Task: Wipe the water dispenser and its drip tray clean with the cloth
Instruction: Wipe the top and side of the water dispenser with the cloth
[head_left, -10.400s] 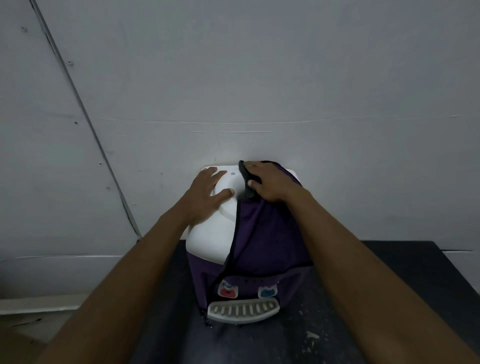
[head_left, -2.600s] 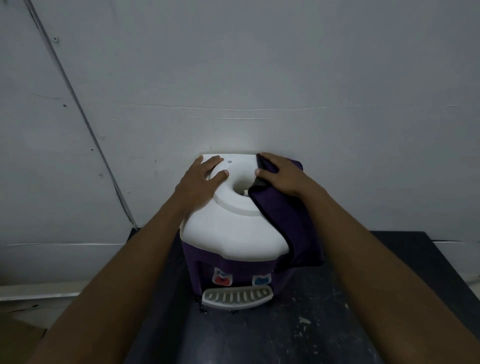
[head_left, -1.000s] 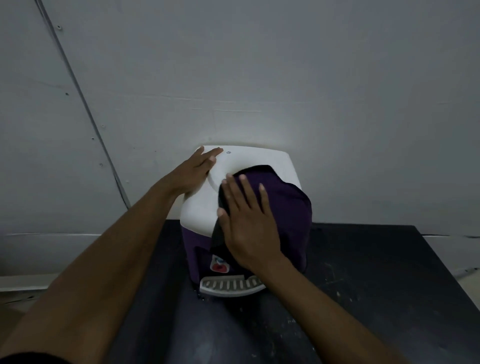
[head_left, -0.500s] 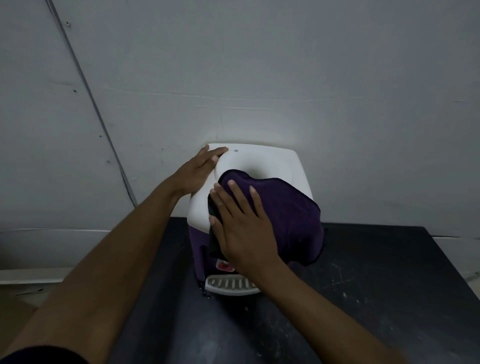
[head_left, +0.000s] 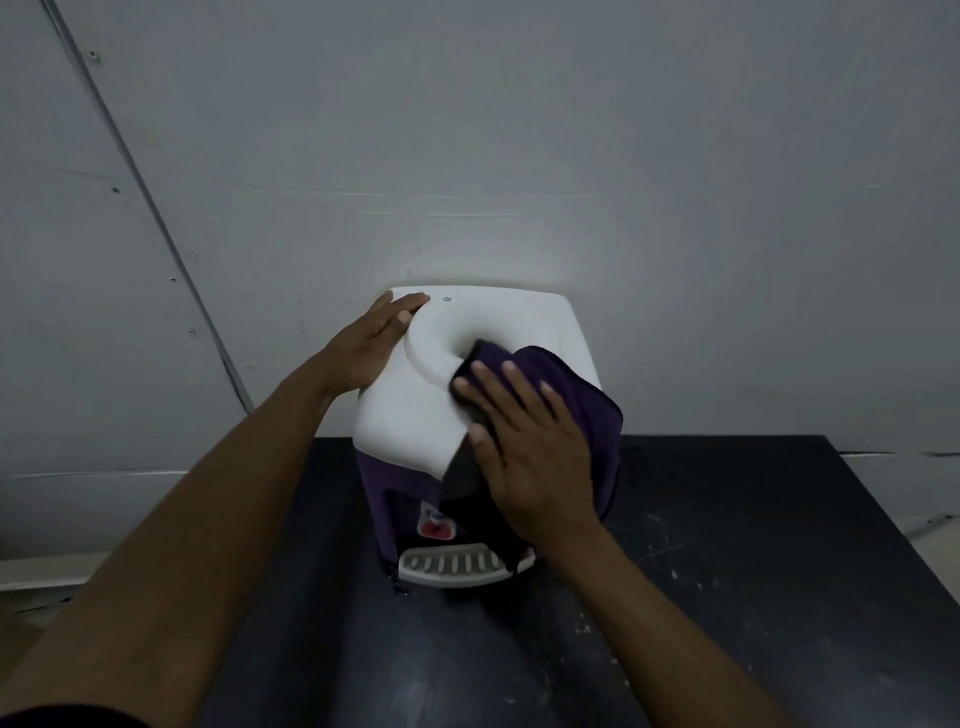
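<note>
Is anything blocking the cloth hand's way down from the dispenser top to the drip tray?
Nothing visible does. The right hand presses the cloth on the dispenser top; the drip tray sits below at the front, with only the cloth's hanging edge over its right end.

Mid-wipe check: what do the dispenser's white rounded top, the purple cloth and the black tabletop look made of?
White dispenser top: probably moulded plastic, smooth with a soft sheen and rounded edges.
Purple cloth: soft textile, possibly microfibre; it drapes over the edge and shows a stitched hem.
Black tabletop: hard and matte, with pale scuffs and specks; the material itself is unclear.
</note>
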